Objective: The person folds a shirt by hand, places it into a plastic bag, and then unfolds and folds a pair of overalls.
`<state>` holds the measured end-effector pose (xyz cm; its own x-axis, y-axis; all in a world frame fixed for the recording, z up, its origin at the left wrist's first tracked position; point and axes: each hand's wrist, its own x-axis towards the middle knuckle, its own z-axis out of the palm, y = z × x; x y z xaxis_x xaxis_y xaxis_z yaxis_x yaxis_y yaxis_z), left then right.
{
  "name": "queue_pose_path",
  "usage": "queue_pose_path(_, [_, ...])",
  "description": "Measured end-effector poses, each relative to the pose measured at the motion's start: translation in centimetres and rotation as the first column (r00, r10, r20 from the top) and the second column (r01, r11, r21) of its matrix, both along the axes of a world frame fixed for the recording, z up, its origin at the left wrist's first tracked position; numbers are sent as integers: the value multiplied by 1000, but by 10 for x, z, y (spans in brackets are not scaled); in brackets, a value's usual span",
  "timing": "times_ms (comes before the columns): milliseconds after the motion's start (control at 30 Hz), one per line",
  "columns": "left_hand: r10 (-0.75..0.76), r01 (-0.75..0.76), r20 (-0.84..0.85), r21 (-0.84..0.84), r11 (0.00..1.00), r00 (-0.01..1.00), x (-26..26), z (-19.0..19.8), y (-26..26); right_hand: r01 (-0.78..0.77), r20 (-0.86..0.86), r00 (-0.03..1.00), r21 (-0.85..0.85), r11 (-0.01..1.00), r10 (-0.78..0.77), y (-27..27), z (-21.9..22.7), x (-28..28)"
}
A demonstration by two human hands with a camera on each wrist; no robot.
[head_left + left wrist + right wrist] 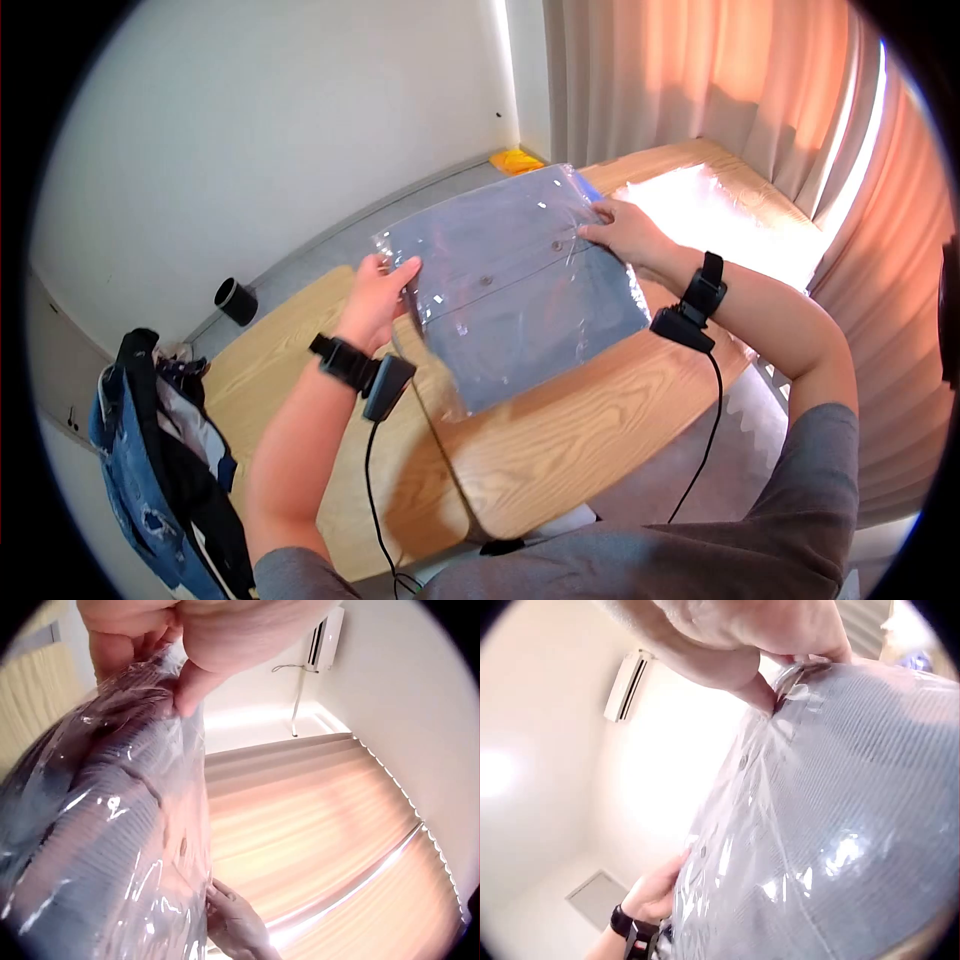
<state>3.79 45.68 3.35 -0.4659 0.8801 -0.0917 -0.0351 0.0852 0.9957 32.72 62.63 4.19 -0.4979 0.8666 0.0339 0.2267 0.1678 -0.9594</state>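
Note:
A folded grey-blue garment (530,320) with buttons lies flat inside a clear plastic bag (470,400), held up over the table. My left hand (375,300) grips its left edge, thumb on the upper face and the other fingers behind. On the opposite edge my right hand (635,240) pinches the bag near its far right corner. From the left wrist view, the left thumb (196,690) presses into the crinkled plastic. The right wrist view shows the garment's fine ribbed cloth (885,757) and the right thumb (757,694) creasing the film.
Two wooden tables (560,450) meet at a seam below the bag. Brightly lit clear plastic (720,210) lies at the right rear. Denim and dark clothes (160,450) are piled at left. A black bin (236,302) and a yellow item (516,161) are on the floor.

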Motion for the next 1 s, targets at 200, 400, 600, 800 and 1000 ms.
queue_pose_path(200, [-45,42,66,46,998,997,-8,-27,151,39,-16,999,17,999,-39,141,-10,-3])
queue_pose_path(400, [-28,24,90,49,998,996,-23,-85,237,182,120,969,242,953,-216,219,-75,-20])
queue_pose_path(600, [1,0,-44,29,1000,999,-19,-128,238,194,296,895,411,891,-332,188,-83,-24])
queue_pose_path(800, [0,20,143,-138,990,990,-17,-115,216,-434,542,839,722,539,-52,52,-53,-31])
queue_pose_path(1000, [-113,171,248,-226,959,962,16,-96,191,-415,611,771,696,585,-180,70,-88,-39])
